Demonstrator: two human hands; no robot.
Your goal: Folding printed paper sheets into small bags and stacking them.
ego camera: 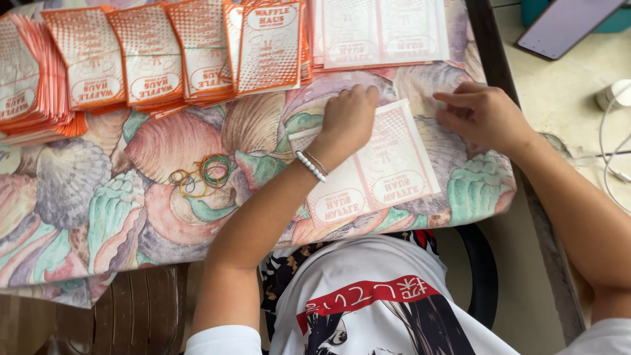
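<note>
A flat white paper sheet with orange printed panels (388,167) lies on the shell-patterned cloth (98,197) in front of me. My left hand (350,118), with a bead bracelet at the wrist, presses down on the sheet's upper left part with curled fingers. At the sheet's upper right corner rests my right hand (483,115), fingertips touching the paper's edge. Neither hand lifts the sheet off the cloth.
Stacks of folded orange-and-white paper bags (151,56) line the far edge, with more flat sheets (381,29) at the back right. Several coloured rubber bands (204,174) lie left of the sheet. A phone (565,23) and white cable (614,141) sit on the right counter.
</note>
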